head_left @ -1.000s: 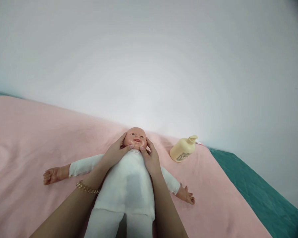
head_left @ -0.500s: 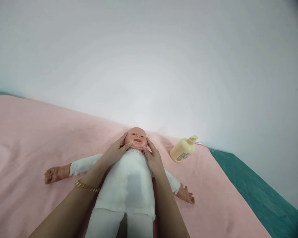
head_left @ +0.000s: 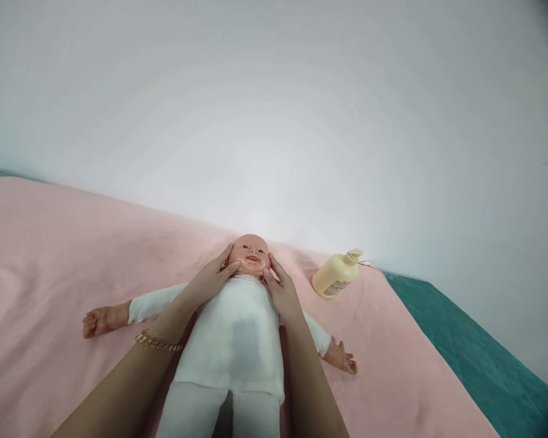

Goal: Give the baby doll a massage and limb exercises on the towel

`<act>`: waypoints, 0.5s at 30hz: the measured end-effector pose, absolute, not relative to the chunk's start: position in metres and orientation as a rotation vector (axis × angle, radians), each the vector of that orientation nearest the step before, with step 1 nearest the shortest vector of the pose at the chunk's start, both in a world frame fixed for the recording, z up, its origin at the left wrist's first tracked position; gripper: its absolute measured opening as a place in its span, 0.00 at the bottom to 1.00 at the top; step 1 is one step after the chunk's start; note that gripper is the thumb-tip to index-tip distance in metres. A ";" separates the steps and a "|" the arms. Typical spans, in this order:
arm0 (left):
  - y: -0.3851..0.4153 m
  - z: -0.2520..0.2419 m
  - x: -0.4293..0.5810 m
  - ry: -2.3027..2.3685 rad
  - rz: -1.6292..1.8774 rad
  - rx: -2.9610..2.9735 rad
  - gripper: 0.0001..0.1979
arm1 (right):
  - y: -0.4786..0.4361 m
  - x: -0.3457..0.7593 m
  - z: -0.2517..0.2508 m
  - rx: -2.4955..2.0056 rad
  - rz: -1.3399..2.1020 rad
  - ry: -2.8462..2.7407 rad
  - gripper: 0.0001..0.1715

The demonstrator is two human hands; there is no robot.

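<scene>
Cradling a doll's (head_left: 237, 340) head with both hands.
Left hand (head_left: 207, 283) and right hand (head_left: 281, 292) lie spread, fingers against either cheek, gripping nothing. The doll rests face-up, arms out, on a pink blanket (head_left: 50, 255); a cream bottle (head_left: 335, 277) lies near, to its right.
</scene>
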State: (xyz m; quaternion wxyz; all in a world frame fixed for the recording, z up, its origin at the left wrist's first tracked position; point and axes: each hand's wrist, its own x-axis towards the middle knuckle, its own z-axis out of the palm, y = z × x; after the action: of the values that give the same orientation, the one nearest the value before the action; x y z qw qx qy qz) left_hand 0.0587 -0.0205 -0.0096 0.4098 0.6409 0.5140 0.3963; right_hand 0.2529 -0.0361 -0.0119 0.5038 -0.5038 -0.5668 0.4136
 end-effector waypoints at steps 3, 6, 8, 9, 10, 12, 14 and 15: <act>-0.020 -0.009 0.058 1.309 0.930 1.590 0.41 | -0.034 0.256 -0.012 -1.205 1.000 -1.412 0.42; -0.018 -0.013 0.058 1.313 0.942 1.577 0.41 | -0.033 0.258 -0.012 -1.211 1.039 -1.423 0.42; -0.016 -0.017 0.058 1.316 0.969 1.581 0.41 | -0.034 0.260 -0.010 -1.238 1.035 -1.434 0.40; -0.014 -0.018 0.058 1.331 0.991 1.573 0.41 | -0.034 0.261 -0.008 -1.257 1.006 -1.449 0.38; -0.014 -0.018 0.058 1.359 1.012 1.555 0.41 | -0.036 0.263 -0.004 -1.276 0.954 -1.469 0.35; -0.016 -0.014 0.059 1.445 1.070 1.508 0.39 | -0.039 0.271 0.008 -1.297 0.804 -1.503 0.28; -0.024 -0.001 0.062 1.516 1.179 1.490 0.36 | -0.045 0.287 0.024 -1.289 0.615 -1.484 0.23; -0.031 0.008 0.064 1.531 1.244 1.504 0.35 | -0.049 0.298 0.032 -1.275 0.520 -1.444 0.21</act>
State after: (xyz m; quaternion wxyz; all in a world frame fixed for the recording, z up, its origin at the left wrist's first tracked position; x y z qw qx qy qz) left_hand 0.0635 -0.0310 0.0078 0.3243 0.5734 0.5838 0.4745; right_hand 0.2977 -0.0488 0.0322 0.5424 -0.5370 -0.6080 0.2188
